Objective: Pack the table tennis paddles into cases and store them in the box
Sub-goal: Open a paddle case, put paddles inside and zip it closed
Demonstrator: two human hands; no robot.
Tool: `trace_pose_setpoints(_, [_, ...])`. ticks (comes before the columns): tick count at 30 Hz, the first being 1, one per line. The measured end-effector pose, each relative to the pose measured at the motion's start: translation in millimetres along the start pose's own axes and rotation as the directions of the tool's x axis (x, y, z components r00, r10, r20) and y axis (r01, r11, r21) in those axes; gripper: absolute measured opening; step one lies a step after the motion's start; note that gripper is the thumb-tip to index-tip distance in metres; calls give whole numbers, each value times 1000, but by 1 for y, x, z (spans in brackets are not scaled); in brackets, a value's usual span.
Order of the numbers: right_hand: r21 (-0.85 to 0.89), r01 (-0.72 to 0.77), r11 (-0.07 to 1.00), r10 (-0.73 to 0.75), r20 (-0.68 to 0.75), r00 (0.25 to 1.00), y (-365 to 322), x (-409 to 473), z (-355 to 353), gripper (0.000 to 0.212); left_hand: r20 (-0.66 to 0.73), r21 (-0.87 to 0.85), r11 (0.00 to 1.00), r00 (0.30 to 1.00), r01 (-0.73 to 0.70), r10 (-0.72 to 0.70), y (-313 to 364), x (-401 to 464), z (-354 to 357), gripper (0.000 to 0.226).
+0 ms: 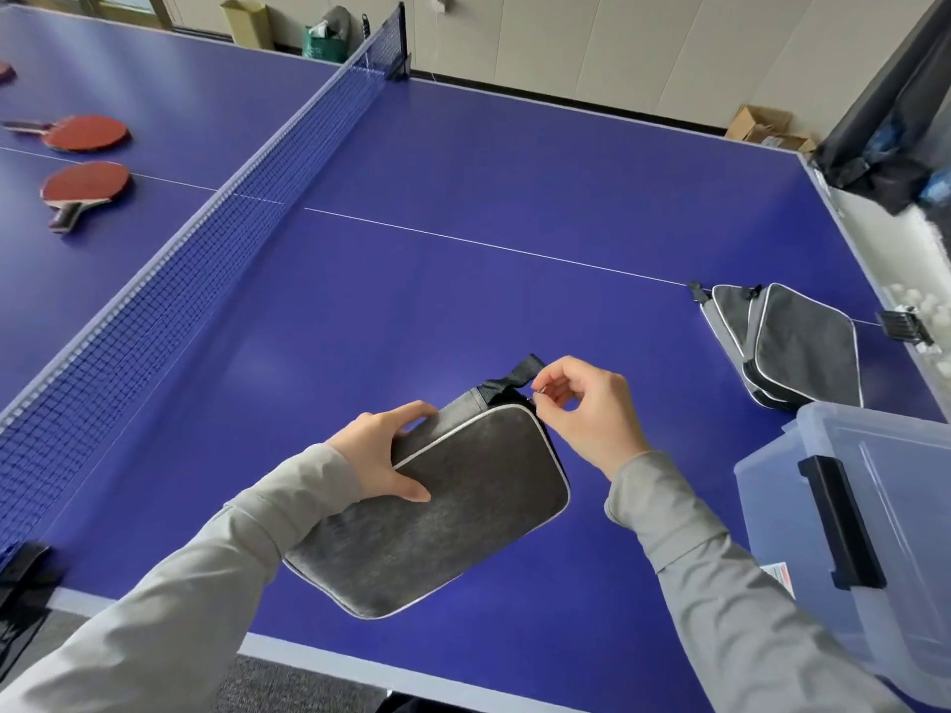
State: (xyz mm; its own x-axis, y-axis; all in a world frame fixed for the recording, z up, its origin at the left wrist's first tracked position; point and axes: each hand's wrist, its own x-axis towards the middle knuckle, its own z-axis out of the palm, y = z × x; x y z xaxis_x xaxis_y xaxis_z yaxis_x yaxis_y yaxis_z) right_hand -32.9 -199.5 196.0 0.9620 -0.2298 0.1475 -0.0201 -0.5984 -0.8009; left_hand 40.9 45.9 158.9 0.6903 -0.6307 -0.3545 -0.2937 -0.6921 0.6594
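Note:
A grey paddle case (453,512) with pale piping is held above the near side of the blue table (463,280). My left hand (383,455) grips its upper left edge, thumb lying on the face. My right hand (592,409) pinches the small metal zipper pull at the case's top corner, beside the black strap loop (514,378). Two more grey cases (787,347) lie stacked at the right. Beyond the net, two red paddles (85,132) (82,190) lie on the far left half. A clear plastic box (875,532) with a black latch stands at the right corner.
The blue net (216,239) crosses the table diagonally, with a clamp (23,568) at the near end. A sliver of another red paddle (5,72) shows at the far left edge. White balls (921,306) sit in a trough on the right. Cardboard boxes (767,126) stand by the wall.

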Motion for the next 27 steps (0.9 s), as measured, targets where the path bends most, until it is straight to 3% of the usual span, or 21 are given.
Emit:
trace_pose_setpoints(6, [-46,170,984,-169,21,985,-25,4,19,13,8,133,991,1000,-10,9,-2,3,-2,80])
trace_pose_setpoints(9, [-38,189,981,-188,32,982,-28,6,26,14,-22,115,993,1000,6,-4,-9,1,-2,79])
trace_pose_setpoints(13, [2,88,996,-88,16,996,-22,10,39,7,-109,-83,995,992,62,-71,-29,-7,0,76])
trace_pose_setpoints(16, [12,-11,1000,10,52,999,-7,10,54,15,-141,-299,948,978,108,-156,-49,-17,-1,75])
trace_pose_setpoints(21, [-106,-223,969,237,155,959,32,-12,78,38,-148,-649,745,934,156,-325,-95,-38,-13,69])
trace_pose_setpoints(27, [-351,-382,855,481,263,836,69,-55,103,59,-135,-777,585,847,232,-515,-163,-59,-41,67])
